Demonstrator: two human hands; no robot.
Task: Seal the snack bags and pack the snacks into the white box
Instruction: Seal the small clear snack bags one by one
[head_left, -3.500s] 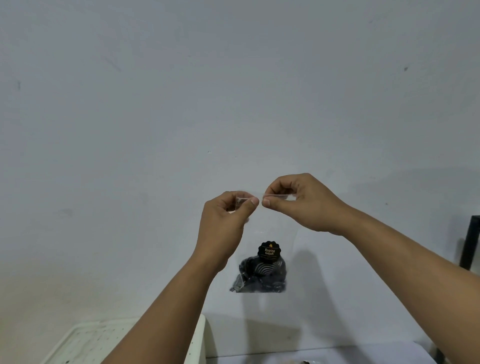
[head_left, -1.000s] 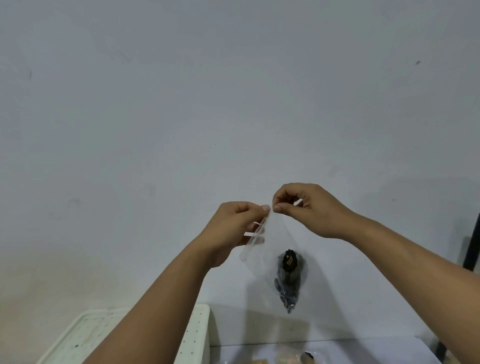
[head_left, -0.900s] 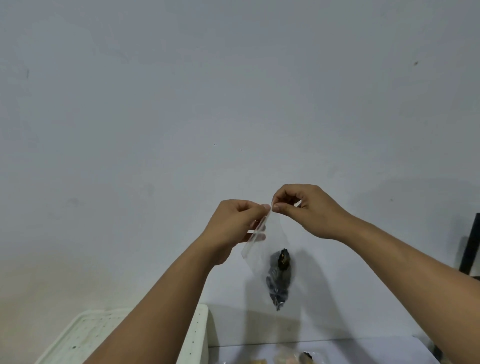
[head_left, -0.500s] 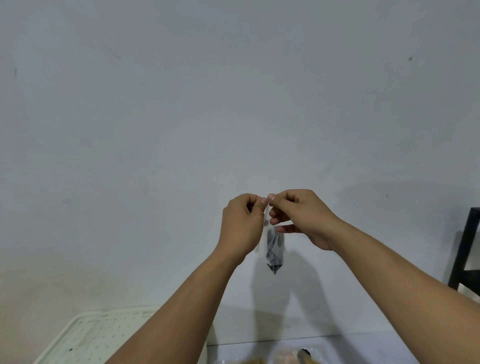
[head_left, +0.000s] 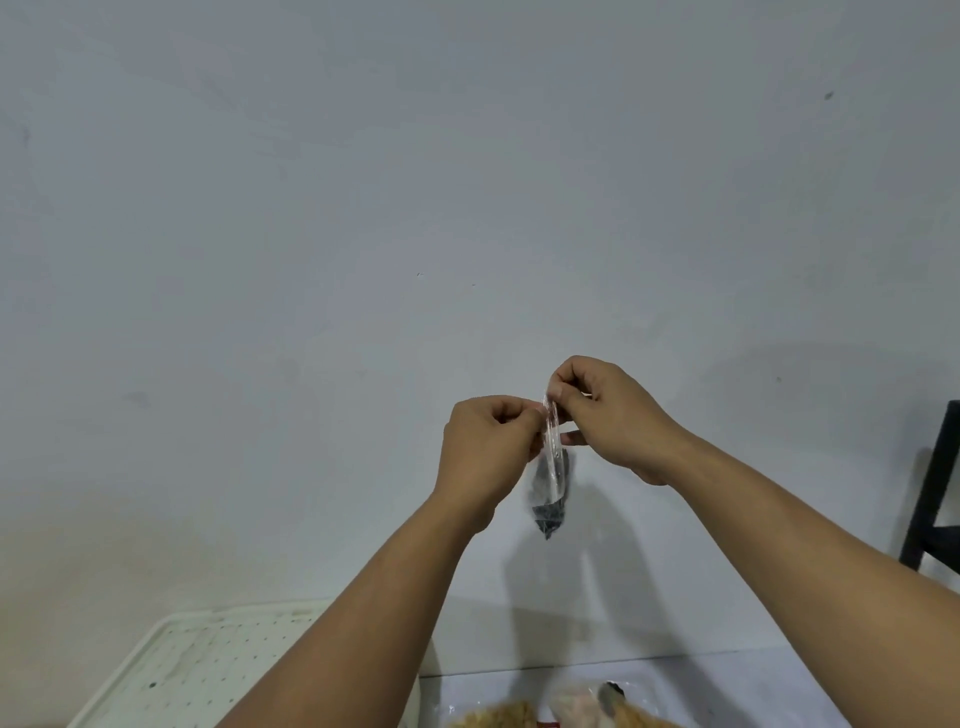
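Head view: a clear snack bag (head_left: 551, 483) is held up edge-on before the wall, its top strip pinched between the left hand (head_left: 483, 447) and right hand (head_left: 608, 415), likely so the seal can be pressed shut. The white box (head_left: 171, 670) is seen at lower left.

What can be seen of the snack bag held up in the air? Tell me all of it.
The snack bag is a small, clear plastic pouch, seen almost edge-on so it looks narrow. It hangs upright in front of the plain wall, well above the table. Dark snack pieces sit in its bottom, which tapers to a point; the upper part looks empty. The left hand and right hand pinch its top strip from either side. Whether the strip is fully sealed cannot be told.
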